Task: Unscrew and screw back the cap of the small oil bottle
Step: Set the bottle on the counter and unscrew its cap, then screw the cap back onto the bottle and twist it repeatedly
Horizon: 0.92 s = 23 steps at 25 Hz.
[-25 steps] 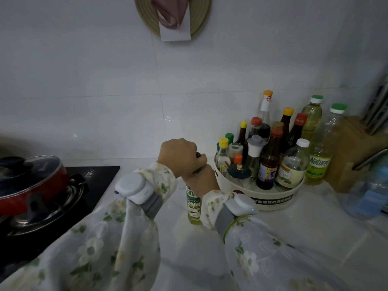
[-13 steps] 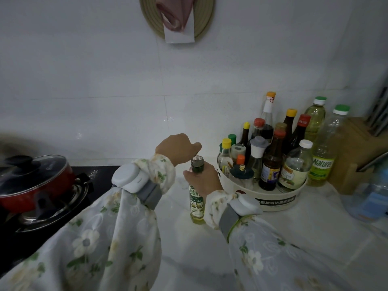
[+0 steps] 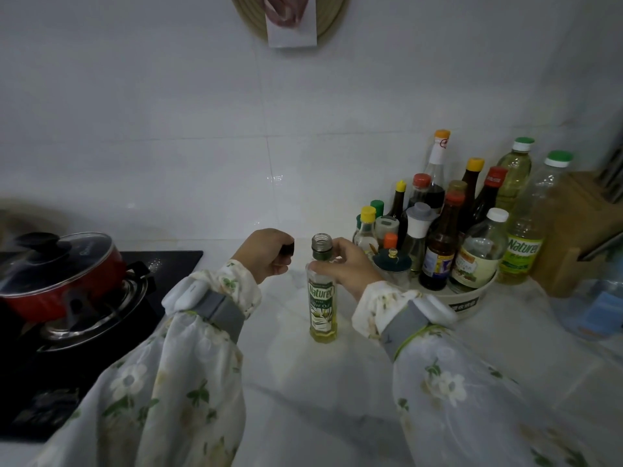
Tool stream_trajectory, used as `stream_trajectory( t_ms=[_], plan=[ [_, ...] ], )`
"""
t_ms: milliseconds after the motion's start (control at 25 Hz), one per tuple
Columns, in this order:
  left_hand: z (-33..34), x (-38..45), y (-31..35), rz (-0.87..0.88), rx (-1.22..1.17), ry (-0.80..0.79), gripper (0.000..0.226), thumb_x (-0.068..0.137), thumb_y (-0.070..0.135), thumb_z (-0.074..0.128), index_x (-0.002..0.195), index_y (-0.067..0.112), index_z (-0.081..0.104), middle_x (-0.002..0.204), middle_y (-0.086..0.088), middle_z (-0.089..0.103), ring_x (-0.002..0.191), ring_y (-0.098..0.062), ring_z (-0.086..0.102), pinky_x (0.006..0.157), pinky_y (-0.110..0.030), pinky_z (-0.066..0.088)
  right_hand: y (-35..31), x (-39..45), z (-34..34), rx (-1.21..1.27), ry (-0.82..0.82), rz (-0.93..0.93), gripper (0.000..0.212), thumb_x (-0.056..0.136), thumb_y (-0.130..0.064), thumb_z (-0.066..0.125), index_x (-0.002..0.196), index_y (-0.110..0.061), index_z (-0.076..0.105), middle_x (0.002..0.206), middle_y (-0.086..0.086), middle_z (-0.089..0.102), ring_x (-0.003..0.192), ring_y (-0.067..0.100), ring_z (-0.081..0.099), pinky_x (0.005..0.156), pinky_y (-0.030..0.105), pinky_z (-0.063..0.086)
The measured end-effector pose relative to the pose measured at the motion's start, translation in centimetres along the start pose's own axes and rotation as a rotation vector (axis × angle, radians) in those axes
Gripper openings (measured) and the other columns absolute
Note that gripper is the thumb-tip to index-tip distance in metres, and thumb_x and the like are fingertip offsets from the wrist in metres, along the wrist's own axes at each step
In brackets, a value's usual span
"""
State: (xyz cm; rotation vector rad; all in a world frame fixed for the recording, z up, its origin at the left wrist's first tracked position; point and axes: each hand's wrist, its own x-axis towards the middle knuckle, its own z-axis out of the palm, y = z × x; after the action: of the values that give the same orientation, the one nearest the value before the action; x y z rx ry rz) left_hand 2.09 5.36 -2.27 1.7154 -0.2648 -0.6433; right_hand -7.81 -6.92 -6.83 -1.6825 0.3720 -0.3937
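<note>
The small oil bottle (image 3: 322, 305) stands upright on the white marble counter, yellow oil inside and a green and white label on its front. Its threaded neck is bare and open at the top. My right hand (image 3: 344, 264) grips the bottle at its shoulder from the right. My left hand (image 3: 266, 252) is a short way to the left of the neck, fingers closed round the dark cap (image 3: 287, 248), of which only an edge shows.
A round white tray (image 3: 470, 299) crowded with several sauce bottles sits just right of the oil bottle, with two tall oil bottles (image 3: 526, 227) and a wooden knife block (image 3: 580, 230) behind it. A red lidded pot (image 3: 57, 267) sits on the black stove at left.
My left hand has lifted the cap off the neck and drawn it away to the left. The bottle's open neck now shows. My right hand still holds the bottle.
</note>
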Motion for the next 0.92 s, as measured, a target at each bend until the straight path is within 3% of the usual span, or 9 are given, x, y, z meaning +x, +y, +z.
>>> stream_trajectory(
  t_ms=[160,320,600,760,840,920],
  plan=[
    [-1.2,0.3,-1.0,-0.051,-0.041,0.048,0.012,0.090,0.002,0.049,0.080,0.006,0.055,0.069,-0.011,0.049,0.051,-0.022,0.048,0.042,-0.020,0.043,0.3,-0.1,-0.2,0.074,-0.036,0.037,0.032,0.071,-0.010,0.070,0.101,-0.006,0.059,0.098,0.009,0.061,0.096,0.028,0.058,0.092,0.042,0.047],
    [-1.9,0.4,-1.4,-0.080,-0.076,0.085,0.009,0.088,0.005,0.049,0.094,0.003,0.056,0.073,-0.013,0.050,0.051,-0.023,0.049,0.036,-0.017,0.044,0.3,-0.2,-0.1,0.100,-0.039,0.035,0.026,0.074,-0.004,0.065,0.099,-0.005,0.057,0.097,0.011,0.057,0.091,0.024,0.054,0.081,0.034,0.043],
    [-1.7,-0.1,-0.4,-0.005,-0.039,-0.001,0.012,0.092,0.010,0.051,0.084,0.007,0.060,0.072,-0.012,0.053,0.049,-0.021,0.051,0.038,-0.016,0.044,-0.1,-0.1,0.0,0.076,-0.054,0.015,0.024,0.074,-0.004,0.064,0.097,-0.005,0.057,0.097,0.013,0.058,0.091,0.025,0.054,0.084,0.037,0.043],
    [-1.2,-1.0,1.7,0.158,0.052,-0.069,0.011,0.090,0.006,0.058,0.081,0.008,0.064,0.073,-0.010,0.059,0.057,-0.019,0.055,0.048,-0.021,0.047,-0.3,-0.4,-0.3,0.083,-0.064,0.011,0.024,0.076,-0.002,0.064,0.098,-0.008,0.058,0.100,0.011,0.059,0.093,0.024,0.055,0.081,0.033,0.045],
    [-1.0,-1.7,3.2,0.294,0.171,-0.118,0.007,0.088,0.004,0.061,0.091,0.008,0.066,0.078,-0.007,0.064,0.065,-0.016,0.059,0.058,-0.021,0.048,-0.2,-0.4,-0.3,0.081,-0.055,0.020,0.021,0.074,-0.003,0.066,0.093,-0.010,0.059,0.098,0.011,0.059,0.092,0.024,0.055,0.080,0.034,0.044],
    [-0.5,-2.5,4.6,0.422,0.389,-0.178,0.016,0.086,0.005,0.065,0.101,0.010,0.066,0.085,-0.003,0.068,0.071,-0.015,0.061,0.062,-0.020,0.049,-0.2,-0.4,-0.3,0.087,-0.046,0.029,0.018,0.073,-0.005,0.069,0.082,-0.014,0.056,0.094,0.013,0.057,0.089,0.025,0.055,0.079,0.037,0.045]
  ],
)
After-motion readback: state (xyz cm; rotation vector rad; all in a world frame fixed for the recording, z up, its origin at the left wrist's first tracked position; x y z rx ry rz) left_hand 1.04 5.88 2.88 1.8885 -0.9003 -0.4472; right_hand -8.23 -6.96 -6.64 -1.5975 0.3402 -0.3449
